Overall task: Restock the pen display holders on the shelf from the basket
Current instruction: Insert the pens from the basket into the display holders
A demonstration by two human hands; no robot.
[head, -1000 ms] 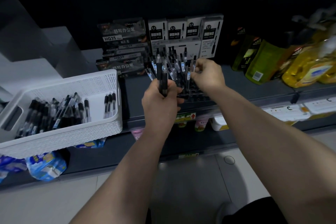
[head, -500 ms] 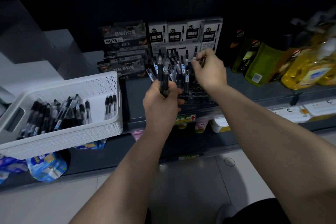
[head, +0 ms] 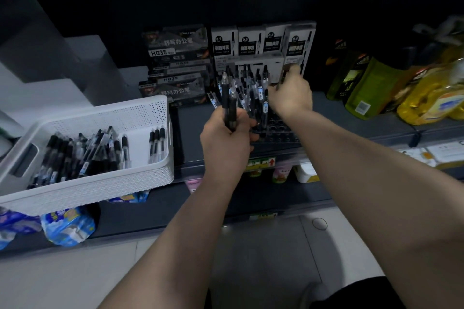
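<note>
White perforated plastic: the basket, standing at the left of the shelf, with a heap of loose pens and three more lying apart against its right wall. Item, left hand: fingers curled tight round a bundle of pens, held upright just in front of the display holder. Item, right hand: reaching over the holder's back right corner, fingers pinching what I read as a single pen, though it is dim there and I cannot see the tip. Item, holder: black, many sockets, its rear rows full of standing pens, its near rows largely vacant. Behind it, white cartons and dark cartons; to the right, yellow bottles. Hazards, as I judge them: the right wrist passes close over the standing pens and could tip several out of their sockets; the single pen may miss its socket in the poor light and drop behind the holder; the left bundle could slide if that grip eases while my attention is on the right hand.
</note>
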